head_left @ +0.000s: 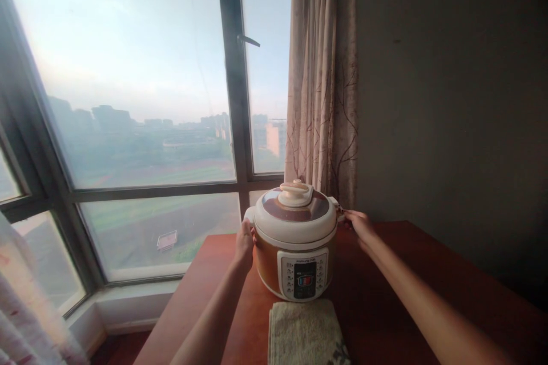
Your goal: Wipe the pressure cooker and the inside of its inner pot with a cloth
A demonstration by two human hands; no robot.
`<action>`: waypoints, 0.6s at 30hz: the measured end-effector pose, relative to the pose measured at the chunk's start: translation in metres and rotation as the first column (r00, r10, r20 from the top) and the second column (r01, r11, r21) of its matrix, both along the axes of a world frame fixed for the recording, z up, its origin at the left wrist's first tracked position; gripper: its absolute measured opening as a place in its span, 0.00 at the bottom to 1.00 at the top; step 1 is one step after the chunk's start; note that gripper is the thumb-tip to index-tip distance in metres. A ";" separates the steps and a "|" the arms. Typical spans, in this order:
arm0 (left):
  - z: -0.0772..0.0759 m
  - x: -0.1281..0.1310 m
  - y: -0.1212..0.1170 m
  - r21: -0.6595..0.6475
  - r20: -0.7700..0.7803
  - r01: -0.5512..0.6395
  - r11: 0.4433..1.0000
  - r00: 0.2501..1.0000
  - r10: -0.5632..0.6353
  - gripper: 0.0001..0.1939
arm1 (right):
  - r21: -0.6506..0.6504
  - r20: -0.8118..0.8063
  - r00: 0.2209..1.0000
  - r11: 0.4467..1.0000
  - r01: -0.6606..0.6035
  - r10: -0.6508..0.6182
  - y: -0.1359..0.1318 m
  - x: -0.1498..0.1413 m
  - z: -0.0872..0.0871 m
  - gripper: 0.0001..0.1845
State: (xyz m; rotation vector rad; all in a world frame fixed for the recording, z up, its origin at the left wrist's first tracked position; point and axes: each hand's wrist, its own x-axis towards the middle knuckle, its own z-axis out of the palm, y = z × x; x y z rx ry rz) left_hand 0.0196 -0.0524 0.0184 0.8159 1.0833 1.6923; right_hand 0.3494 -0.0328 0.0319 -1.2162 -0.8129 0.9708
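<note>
An electric pressure cooker (265, 265) with a cream lid and a brown body stands upright on a reddish wooden table (377, 308). Its control panel faces me, and the lid with its knob is in place. My left hand (245, 244) is closed around the cream side handle at the cooker's left. On the other side, my right hand (358, 224) grips the right handle, its fingers partly hidden. Just in front of the cooker lies a folded greenish towel (302, 331), close to the cooker's base.
Large windows (141, 68) with dark frames fill the left side, above a pale sill (141, 296). A patterned curtain (314, 80) hangs behind the cooker, and another curtain (25, 302) is at lower left. A dark wall (436, 97) rises beyond the table's right side.
</note>
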 end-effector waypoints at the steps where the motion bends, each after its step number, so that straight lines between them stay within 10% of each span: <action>1: 0.001 -0.001 0.000 -0.005 -0.004 -0.003 1.000 1.000 0.003 0.28 | 0.023 -0.006 1.000 1.000 0.002 -0.002 -0.002 0.000 -0.001 0.05; 18: 0.011 0.007 -0.027 0.004 0.002 0.015 1.000 1.000 -0.015 0.24 | 0.134 -0.078 0.997 0.991 -0.002 0.012 -0.040 0.000 -0.007 0.14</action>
